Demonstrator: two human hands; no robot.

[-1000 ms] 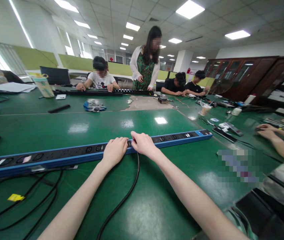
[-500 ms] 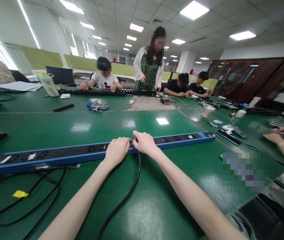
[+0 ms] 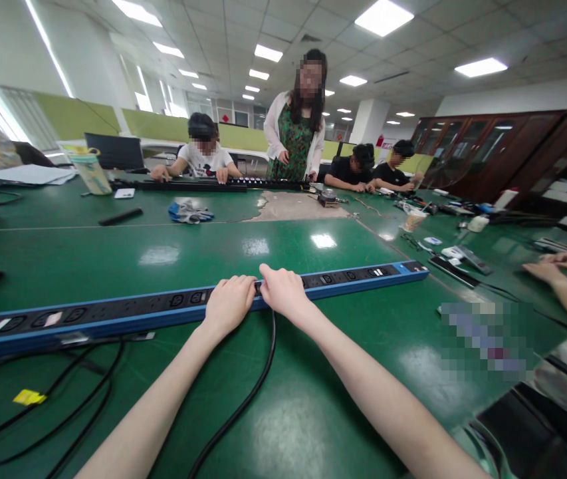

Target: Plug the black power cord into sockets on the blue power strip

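A long blue-and-black power strip (image 3: 128,309) with rows of sockets lies slantwise across the green table, its right end farther from me. My left hand (image 3: 230,301) is closed over the strip near its middle, fingers curled over the far side. Right beside it, my right hand (image 3: 282,289) grips the same strip, thumb side toward the left hand. Only a small dark bit of the strip shows between the hands. A black cable (image 3: 269,359) comes out from under the right hand and runs down toward me. The fingertips of both hands are hidden.
Black cables with a yellow tag (image 3: 29,397) loop at lower left. Beyond the strip lie blue-grey gloves (image 3: 190,211), a black bar (image 3: 120,216) and a tumbler (image 3: 90,171). Cups and small parts sit at right, near a co-worker's hands (image 3: 555,266). Other people are across the table.
The view has shifted slightly, so the strip and hands appear a little farther left. Both hands keep their hold on the strip. The standing person's head has turned.
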